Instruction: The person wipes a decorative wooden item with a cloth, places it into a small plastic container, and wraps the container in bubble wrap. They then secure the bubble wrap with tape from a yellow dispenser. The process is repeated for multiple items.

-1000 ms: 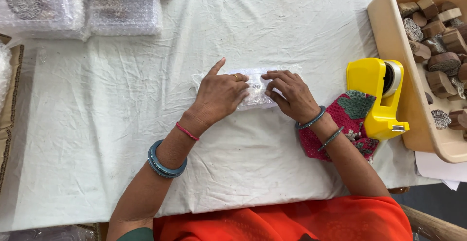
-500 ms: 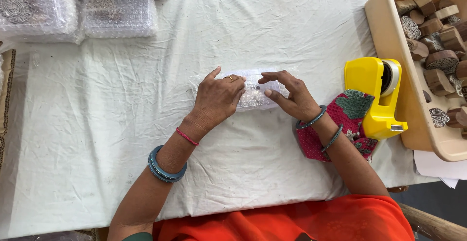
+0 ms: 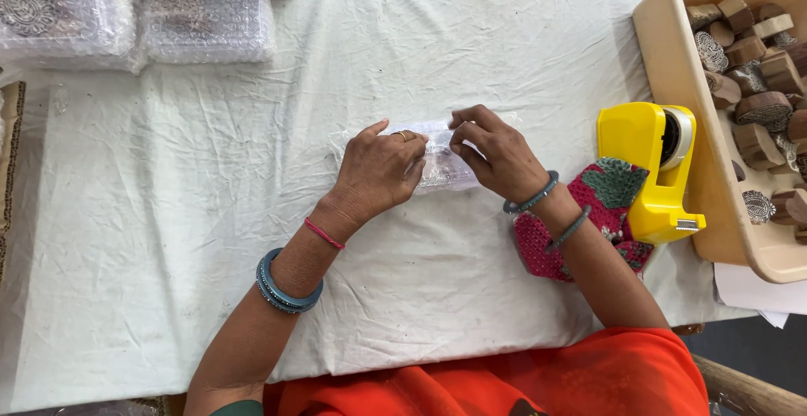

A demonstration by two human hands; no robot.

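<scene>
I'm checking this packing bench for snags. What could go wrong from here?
The bubble-wrap bundle is pinned only by the left hand and right hand, so the fold might spring open if either lifts. The yellow tape dispenser sits beside the right forearm, which could knock it.

Left hand (image 3: 380, 168) lies palm-down; right hand (image 3: 496, 154) seemingly pinches, fingers curled.

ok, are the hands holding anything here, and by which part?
Yes: both hold a small bubble-wrapped packet on the white cloth. The left hand covers its left half; the right hand pinches the wrap at its top right edge.
</scene>
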